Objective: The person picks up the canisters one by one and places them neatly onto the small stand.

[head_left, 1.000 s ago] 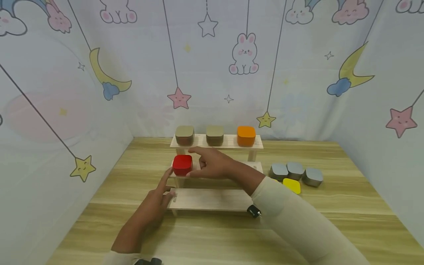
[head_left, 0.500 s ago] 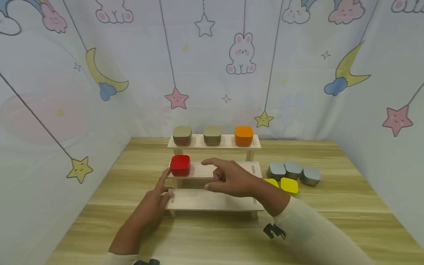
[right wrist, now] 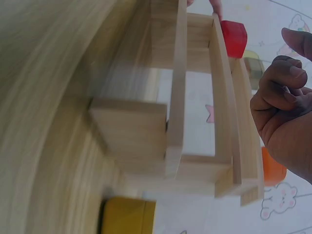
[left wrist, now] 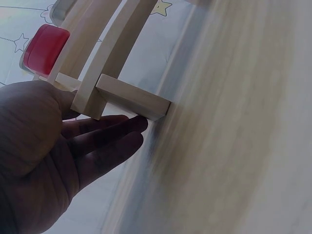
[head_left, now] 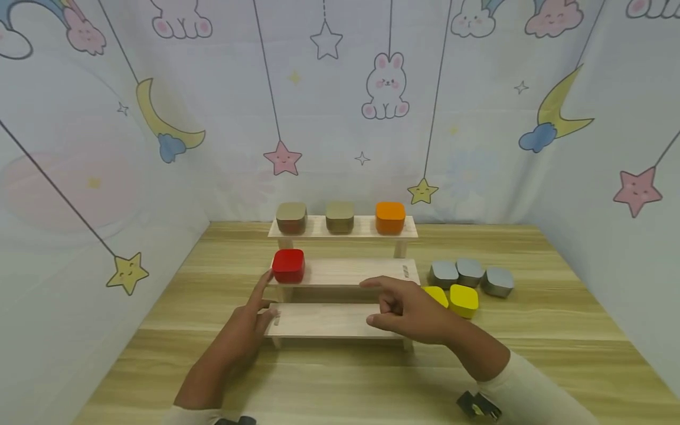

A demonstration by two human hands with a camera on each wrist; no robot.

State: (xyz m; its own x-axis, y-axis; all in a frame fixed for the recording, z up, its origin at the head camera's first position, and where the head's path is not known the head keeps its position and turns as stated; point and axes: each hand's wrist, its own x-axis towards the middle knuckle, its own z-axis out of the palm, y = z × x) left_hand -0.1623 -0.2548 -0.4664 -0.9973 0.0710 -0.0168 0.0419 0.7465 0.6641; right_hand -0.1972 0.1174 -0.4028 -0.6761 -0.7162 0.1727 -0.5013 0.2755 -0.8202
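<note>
A three-tier wooden display rack (head_left: 340, 321) stands on the table. At the left end of its middle tier sits a red rounded block (head_left: 288, 265). My left hand (head_left: 241, 327) is at the rack's left end, its index finger reaching beside the red block and its thumb on the lowest tier. In the left wrist view, the other fingers (left wrist: 109, 158) extend along the outside of the rack's leg (left wrist: 134, 97). Over the rack's right end hovers my right hand (head_left: 411, 310), empty, with index finger and thumb apart and the other fingers curled.
The top tier holds two khaki blocks (head_left: 291, 217) and an orange block (head_left: 390, 217). On the table to the right lie grey blocks (head_left: 470, 272) and two yellow blocks (head_left: 464, 300), one partly behind the right hand. A patterned white curtain (head_left: 329, 136) encloses the back and sides.
My right hand has moved away from the red block, rightward and toward me, uncovering the middle tier. The left hand and the red block stay in place.
</note>
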